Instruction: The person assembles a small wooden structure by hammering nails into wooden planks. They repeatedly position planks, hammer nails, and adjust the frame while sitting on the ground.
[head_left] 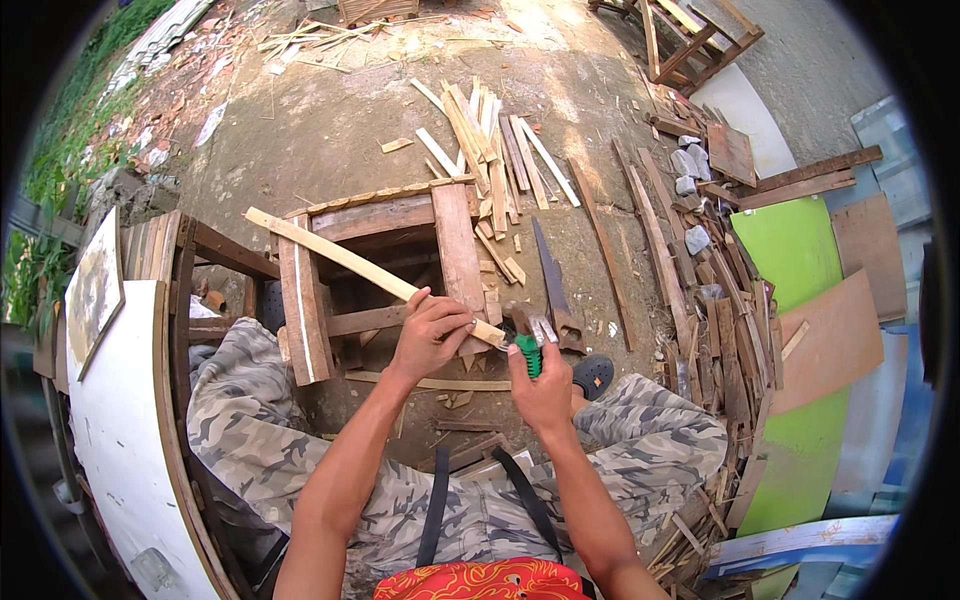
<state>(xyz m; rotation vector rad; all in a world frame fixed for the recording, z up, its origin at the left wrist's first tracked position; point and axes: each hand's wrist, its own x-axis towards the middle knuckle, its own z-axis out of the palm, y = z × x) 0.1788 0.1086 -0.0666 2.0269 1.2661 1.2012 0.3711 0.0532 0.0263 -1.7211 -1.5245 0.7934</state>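
Left hand [432, 335] clamps thin wood strip [370, 268] across wooden frame [380, 270]; right hand [540, 385] grips green-handled tool [528, 352] at strip's near end (tool head unclear). Next likely: steady strip, work that end.

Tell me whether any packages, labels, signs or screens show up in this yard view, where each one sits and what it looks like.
No packages, labels, signs or screens can be made out.
Nearest to a sign: a flat framed panel leaning at the far left, rectangular, pale and weathered; any marks are too blurred to tell.
Otherwise plain boards: a bright green sheet at right, and a white curved panel at lower left.
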